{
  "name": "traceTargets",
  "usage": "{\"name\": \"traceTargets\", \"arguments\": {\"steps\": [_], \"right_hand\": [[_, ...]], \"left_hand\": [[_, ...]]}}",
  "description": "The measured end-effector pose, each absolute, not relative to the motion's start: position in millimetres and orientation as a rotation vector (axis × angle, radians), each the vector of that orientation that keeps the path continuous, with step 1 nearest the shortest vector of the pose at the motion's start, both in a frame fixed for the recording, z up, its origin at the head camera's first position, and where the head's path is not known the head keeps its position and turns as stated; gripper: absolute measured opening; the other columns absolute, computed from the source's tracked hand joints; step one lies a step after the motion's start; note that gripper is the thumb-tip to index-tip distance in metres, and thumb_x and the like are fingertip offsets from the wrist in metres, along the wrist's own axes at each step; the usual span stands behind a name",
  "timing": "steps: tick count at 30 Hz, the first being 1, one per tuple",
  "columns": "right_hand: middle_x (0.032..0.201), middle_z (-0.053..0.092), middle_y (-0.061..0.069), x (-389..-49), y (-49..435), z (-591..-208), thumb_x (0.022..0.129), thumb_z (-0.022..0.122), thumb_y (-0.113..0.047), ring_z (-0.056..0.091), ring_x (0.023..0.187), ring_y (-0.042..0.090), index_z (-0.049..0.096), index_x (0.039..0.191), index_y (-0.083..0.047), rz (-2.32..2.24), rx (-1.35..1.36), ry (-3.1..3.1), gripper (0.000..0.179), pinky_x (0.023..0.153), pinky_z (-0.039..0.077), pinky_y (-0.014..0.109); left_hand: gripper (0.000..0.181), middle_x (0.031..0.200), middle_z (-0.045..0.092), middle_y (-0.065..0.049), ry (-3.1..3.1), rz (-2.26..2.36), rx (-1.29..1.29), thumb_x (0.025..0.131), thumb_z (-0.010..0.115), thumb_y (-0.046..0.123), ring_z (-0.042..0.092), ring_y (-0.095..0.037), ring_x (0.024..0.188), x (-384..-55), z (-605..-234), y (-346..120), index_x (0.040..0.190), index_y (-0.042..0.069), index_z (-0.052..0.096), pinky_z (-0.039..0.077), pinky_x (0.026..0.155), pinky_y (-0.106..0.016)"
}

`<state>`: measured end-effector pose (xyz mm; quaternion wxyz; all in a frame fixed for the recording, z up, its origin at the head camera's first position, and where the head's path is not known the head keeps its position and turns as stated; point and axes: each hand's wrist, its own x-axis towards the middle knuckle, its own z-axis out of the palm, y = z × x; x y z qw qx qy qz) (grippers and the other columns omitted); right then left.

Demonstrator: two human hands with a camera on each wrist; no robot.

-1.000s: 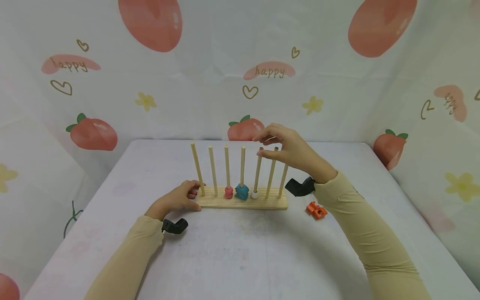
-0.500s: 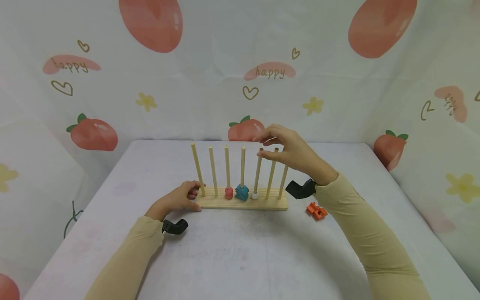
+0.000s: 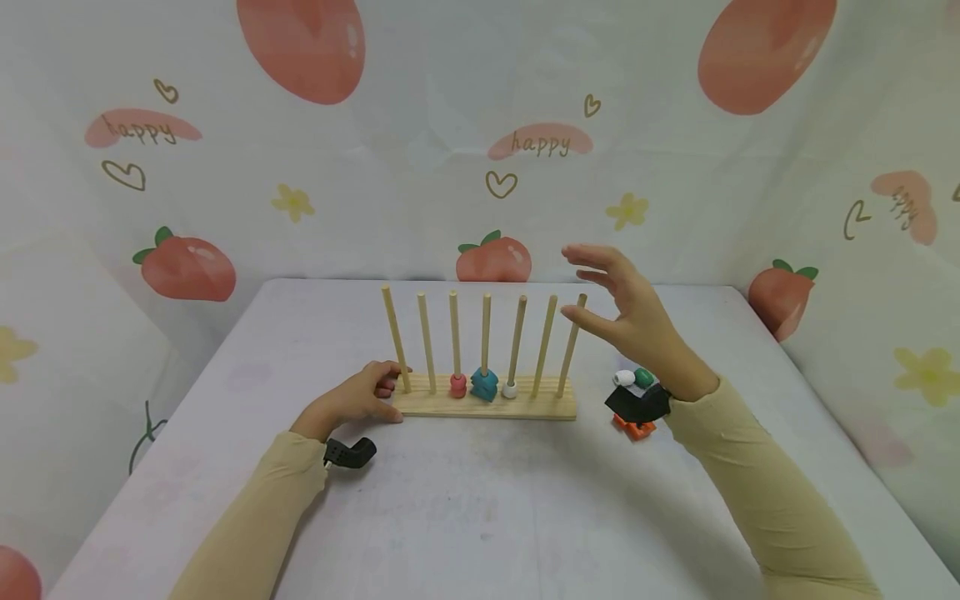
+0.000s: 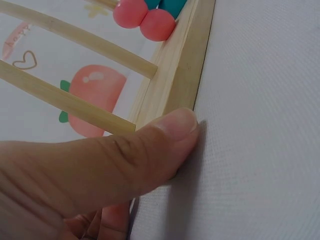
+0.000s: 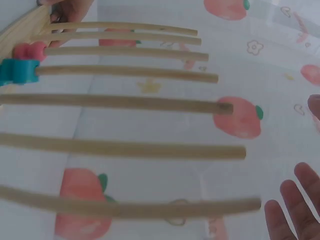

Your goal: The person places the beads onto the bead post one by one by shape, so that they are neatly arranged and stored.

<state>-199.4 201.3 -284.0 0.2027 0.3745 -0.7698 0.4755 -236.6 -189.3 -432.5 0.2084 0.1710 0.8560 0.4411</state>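
A wooden peg board (image 3: pixel 442 407) with several upright pegs stands on the table. My left hand (image 3: pixel 354 398) grips its left end; the left wrist view shows the thumb (image 4: pixel 165 131) against the front edge, the fingers mostly hidden behind. A pink bead (image 3: pixel 458 386), a teal bead (image 3: pixel 484 384) and a white bead (image 3: pixel 510 389) sit low on three middle pegs. My right hand (image 3: pixel 637 321) hangs in the air by the top of the rightmost peg (image 3: pixel 573 342), thumb and fingers spread apart, holding nothing. In the right wrist view its fingertips (image 5: pixel 295 192) lie beyond the peg ends.
Right of the board lie loose pieces: a white bead (image 3: pixel 624 378), a green bead (image 3: pixel 644 378) and orange pieces (image 3: pixel 636 431), partly hidden by the black wrist camera (image 3: pixel 637 404). A patterned cloth hangs behind the table.
My right hand has moved right, from the top of the fifth peg to beside the rightmost one, its fingers spreading wider. White and green beads behind it came into view. The left hand stays put.
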Motion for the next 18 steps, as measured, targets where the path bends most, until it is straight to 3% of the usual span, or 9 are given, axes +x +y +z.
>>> {"name": "traceTargets", "arguments": {"steps": [7,13,18], "right_hand": [[0.139,0.049,0.014,-188,233,-305,0.076,0.069,0.018,0.047,0.128,0.010,0.044,0.139,-0.001,1.319,0.893,-2.224,0.069,0.105,0.038,0.019],[0.135,0.051,-0.003,-184,259,-328,0.078,0.068,0.017,0.050,0.122,0.004,0.046,0.138,-0.002,1.325,0.760,-2.288,0.067,0.100,0.040,0.013],[0.133,0.054,0.008,-187,280,-346,0.084,0.070,0.003,0.051,0.119,0.004,0.045,0.139,-0.005,1.245,0.634,-2.454,0.062,0.095,0.038,0.007]], "left_hand": [[0.076,0.120,0.040,-0.020,2.386,1.230,0.498,0.069,0.083,0.000,0.041,-0.027,0.106,-235,-431,-188,0.135,-0.007,0.045,0.041,0.094,-0.036],[0.077,0.122,0.039,-0.021,2.378,1.235,0.499,0.069,0.083,0.000,0.040,-0.028,0.107,-234,-429,-188,0.136,-0.007,0.045,0.040,0.096,-0.039],[0.077,0.123,0.040,-0.021,2.379,1.226,0.508,0.070,0.082,0.001,0.041,-0.028,0.108,-235,-429,-189,0.136,-0.007,0.044,0.039,0.096,-0.041]]}}
